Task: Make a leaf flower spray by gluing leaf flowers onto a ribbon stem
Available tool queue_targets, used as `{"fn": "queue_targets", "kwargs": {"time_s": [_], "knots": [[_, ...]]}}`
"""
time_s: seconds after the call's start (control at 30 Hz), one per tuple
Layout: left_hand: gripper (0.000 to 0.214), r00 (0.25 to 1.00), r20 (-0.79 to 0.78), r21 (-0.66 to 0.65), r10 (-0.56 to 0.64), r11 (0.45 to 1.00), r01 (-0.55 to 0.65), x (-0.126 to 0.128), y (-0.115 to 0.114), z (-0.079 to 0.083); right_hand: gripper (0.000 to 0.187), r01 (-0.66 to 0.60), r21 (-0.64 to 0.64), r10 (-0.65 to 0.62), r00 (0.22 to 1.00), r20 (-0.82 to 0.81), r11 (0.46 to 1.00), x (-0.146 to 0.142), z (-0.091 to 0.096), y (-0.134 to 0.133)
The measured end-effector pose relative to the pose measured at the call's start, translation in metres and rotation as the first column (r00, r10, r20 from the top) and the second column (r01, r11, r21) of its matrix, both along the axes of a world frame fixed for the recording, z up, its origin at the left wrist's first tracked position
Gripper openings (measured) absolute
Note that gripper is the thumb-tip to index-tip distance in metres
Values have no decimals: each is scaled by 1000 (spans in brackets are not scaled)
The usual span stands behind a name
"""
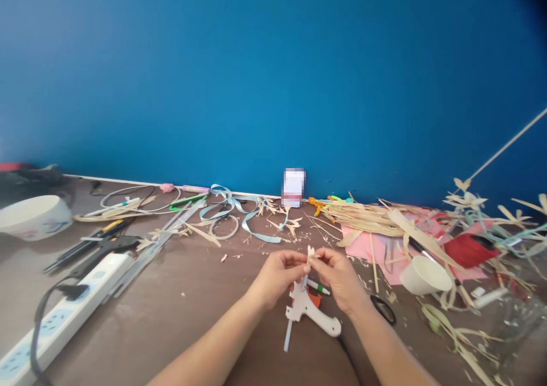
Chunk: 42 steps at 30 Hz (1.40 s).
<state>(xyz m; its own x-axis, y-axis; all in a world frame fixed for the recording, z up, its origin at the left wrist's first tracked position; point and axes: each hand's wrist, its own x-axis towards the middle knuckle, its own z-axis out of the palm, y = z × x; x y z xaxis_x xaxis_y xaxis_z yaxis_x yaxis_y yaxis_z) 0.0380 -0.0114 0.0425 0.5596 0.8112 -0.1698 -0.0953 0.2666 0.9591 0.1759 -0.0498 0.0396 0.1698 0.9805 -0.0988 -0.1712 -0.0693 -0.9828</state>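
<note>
Fingertips of my left hand (277,275) and my right hand (335,275) pinch a small pale husk-like flower (310,254) between them, its petals pointing up. Both hands are closed on it. Just below them a white hot glue gun (314,313) lies on the table, a glue stick (288,336) jutting from its back end and an orange trigger (314,299) showing. My fingers cover its nozzle area, so I cannot tell whether they touch it. A white pen with a green band (318,287) lies between my hands.
A white power strip (64,317) with a plugged-in cord is at the left, near a white bowl (36,218). Blue ribbon (252,226) and husk scraps lie at the back. Husk strips (363,214), pink paper (356,246), a paper cup (425,275) and scissors (383,309) crowd the right.
</note>
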Motion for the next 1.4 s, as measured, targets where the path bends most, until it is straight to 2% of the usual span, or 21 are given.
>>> {"fn": "queue_targets", "kwargs": {"time_s": [0.2,0.33,0.5,0.93,1.1,1.2,1.3,1.4], "knots": [[30,996,90,-129,-12,991,23,-3,1,-8,20,-30,32,30,999,19,999,-5,-9,-2],[28,990,139,-162,-6,986,29,-2,-1,-14,18,-38,58,34,997,70,998,-6,-14,-4],[27,980,201,-203,6,979,35,-1,-1,-19,17,-56,60,52,997,53,997,-7,-17,-6],[25,963,262,-233,68,972,-5,-4,-5,-22,21,-71,56,65,993,97,996,-6,-17,-13],[23,959,273,-226,74,974,-11,-5,-5,-22,19,-41,61,27,975,221,997,-5,-13,-15],[23,964,251,-206,87,978,-35,-5,-6,-21,17,-31,142,-35,898,439,989,-5,-10,-17],[24,966,239,-210,94,977,-44,-6,-6,-19,16,-73,304,-153,739,656,950,-4,-6,-19],[27,964,247,-236,100,971,-41,-7,-5,-19,20,-183,421,-245,588,771,888,-3,-4,-21]]}}
